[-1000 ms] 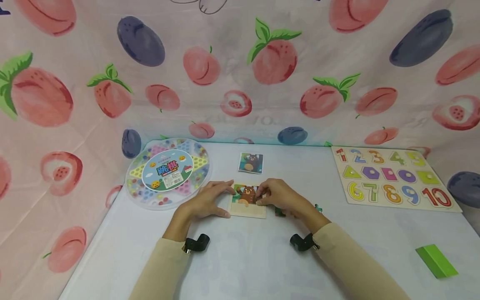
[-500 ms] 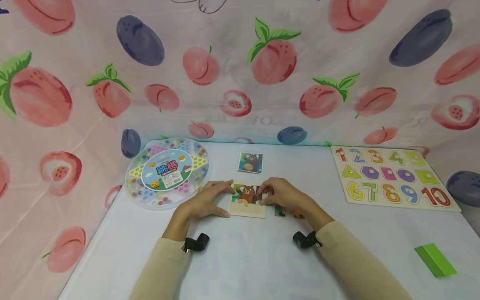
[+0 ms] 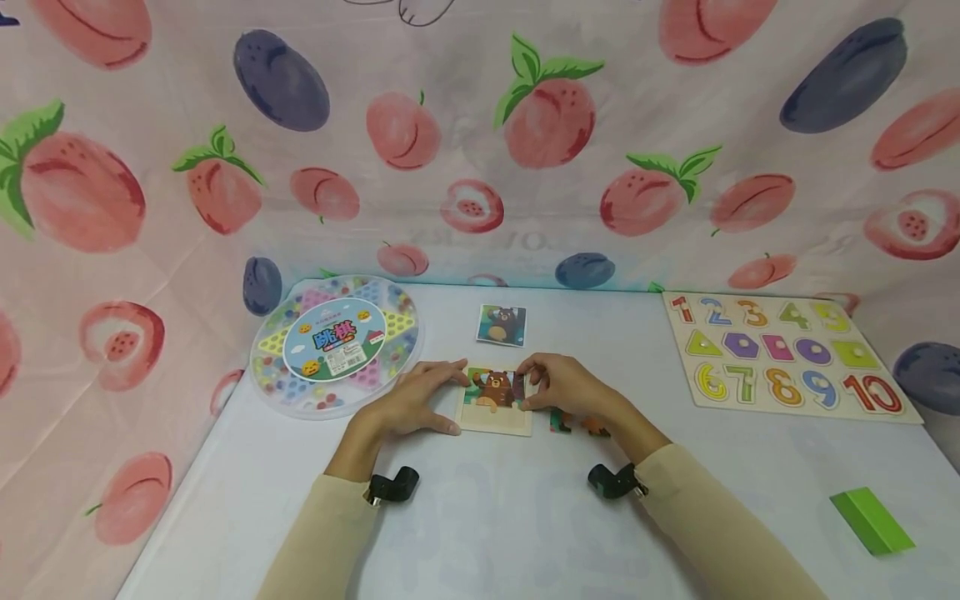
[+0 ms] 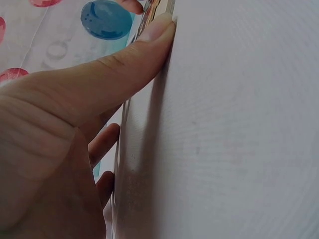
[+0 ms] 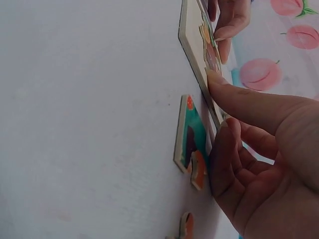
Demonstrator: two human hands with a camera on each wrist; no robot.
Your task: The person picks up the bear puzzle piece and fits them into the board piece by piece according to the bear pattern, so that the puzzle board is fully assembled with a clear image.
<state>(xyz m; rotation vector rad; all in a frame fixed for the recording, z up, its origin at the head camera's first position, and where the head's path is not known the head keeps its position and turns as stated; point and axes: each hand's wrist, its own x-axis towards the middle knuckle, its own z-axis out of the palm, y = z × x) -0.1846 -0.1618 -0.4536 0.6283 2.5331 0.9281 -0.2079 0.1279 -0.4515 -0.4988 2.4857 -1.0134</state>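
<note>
A small wooden puzzle board [image 3: 491, 422] lies mid-table, its upper part filled with a brown bear picture [image 3: 493, 388] and its lower strip bare wood. My left hand [image 3: 411, 400] rests at the board's left side, fingers extended, thumb on the lower left corner and index finger near the upper left. At the right edge my right hand [image 3: 558, 387] pinches a dark brown puzzle piece [image 3: 518, 385] between thumb and index finger, over the bear's side. Loose puzzle pieces [image 3: 559, 421] lie under the right wrist; the right wrist view shows a green one [image 5: 194, 132] beside the board.
Behind the board lies a bear picture card [image 3: 501, 325]. A round Chinese checkers set [image 3: 337, 346] is at the left, a number and shape board [image 3: 795, 354] at the right. A green block [image 3: 872, 522] sits front right. A fruit-print cloth [image 3: 480, 125] hangs behind.
My right hand has shifted slightly right and up along the board's right edge, uncovering more of the loose pieces under its wrist. The left hand has stayed in place.
</note>
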